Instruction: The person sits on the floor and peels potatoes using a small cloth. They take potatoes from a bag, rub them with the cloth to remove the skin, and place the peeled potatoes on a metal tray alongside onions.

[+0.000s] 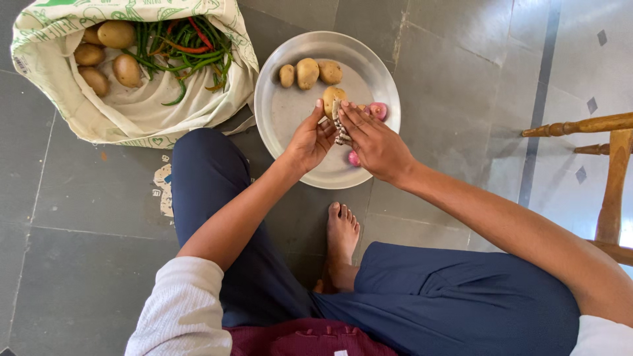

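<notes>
I sit on the floor over a round steel plate (290, 112). My left hand (310, 142) grips a potato (331, 97) above the plate. My right hand (377, 146) holds a small peeler (340, 128) against that potato. Three other potatoes (307, 72) lie at the plate's far rim. Pinkish onions (378, 110) show beside and under my right hand.
A white cloth bag (135, 109) at the upper left lies open with several potatoes (99, 59), green beans and chillies (188, 49) inside. A wooden chair (610, 178) stands at the right edge. My bare foot (341, 240) rests on the grey tiled floor below the plate.
</notes>
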